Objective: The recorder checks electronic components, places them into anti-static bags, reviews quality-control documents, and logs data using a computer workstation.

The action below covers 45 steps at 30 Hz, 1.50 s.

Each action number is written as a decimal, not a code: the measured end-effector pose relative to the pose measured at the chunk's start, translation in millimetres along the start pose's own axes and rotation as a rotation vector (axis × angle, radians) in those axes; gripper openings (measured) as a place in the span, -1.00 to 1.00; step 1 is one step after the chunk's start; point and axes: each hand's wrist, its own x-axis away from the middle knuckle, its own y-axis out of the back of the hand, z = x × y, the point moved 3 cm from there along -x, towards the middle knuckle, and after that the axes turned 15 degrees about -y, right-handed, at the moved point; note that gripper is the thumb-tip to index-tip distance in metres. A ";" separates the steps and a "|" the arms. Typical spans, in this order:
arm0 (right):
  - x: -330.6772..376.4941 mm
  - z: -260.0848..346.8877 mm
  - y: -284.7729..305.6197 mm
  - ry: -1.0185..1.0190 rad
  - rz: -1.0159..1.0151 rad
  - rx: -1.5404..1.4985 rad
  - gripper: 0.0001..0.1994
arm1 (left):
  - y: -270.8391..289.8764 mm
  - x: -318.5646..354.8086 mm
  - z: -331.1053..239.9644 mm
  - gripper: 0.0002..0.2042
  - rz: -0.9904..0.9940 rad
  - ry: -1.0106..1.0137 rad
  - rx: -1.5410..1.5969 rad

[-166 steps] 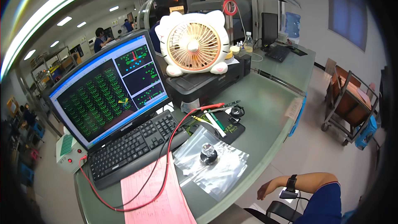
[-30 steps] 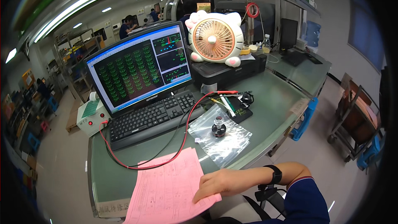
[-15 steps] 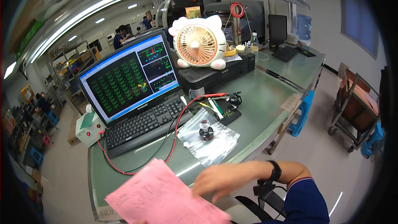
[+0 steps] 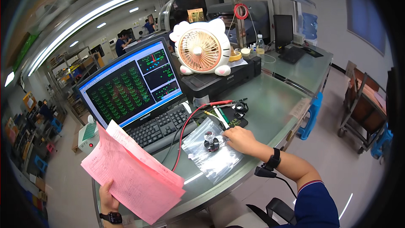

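Observation:
A folded stack of pink printed sheets is in my left hand, thumb on top, held up over the near left desk corner. A white sheet edge sticks out behind them. My right hand is low over the desk, fingers curled down beside the clear plastic bag, close to the lower ends of the pens. What its fingertips touch is hidden. On the bag stands a clear-handled stamp with a dark round base. Red and black test leads run past the bag.
A monitor and black keyboard stand behind the sheets. A cat-shaped fan sits on a black printer. A small black pad lies by the pens. Right of the desk are a blue stool and a wheeled cart.
My right hand has moved from the sheets forward to the pens beside the bag. The pink sheets have risen and shifted left, bringing my left hand into view.

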 end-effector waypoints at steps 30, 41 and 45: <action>-101.2 37.0 -15.2 0.134 -0.009 -0.490 -0.66 | 8.0 -50.0 53.3 -0.62 0.150 0.217 -0.341; -54.0 180.8 -23.4 0.222 0.271 -0.871 -0.25 | -1.0 -45.2 51.0 -0.61 0.114 0.190 -0.181; -49.7 200.3 -41.5 0.308 0.106 -0.605 -0.23 | -2.2 -42.6 52.4 -0.61 0.099 0.182 -0.142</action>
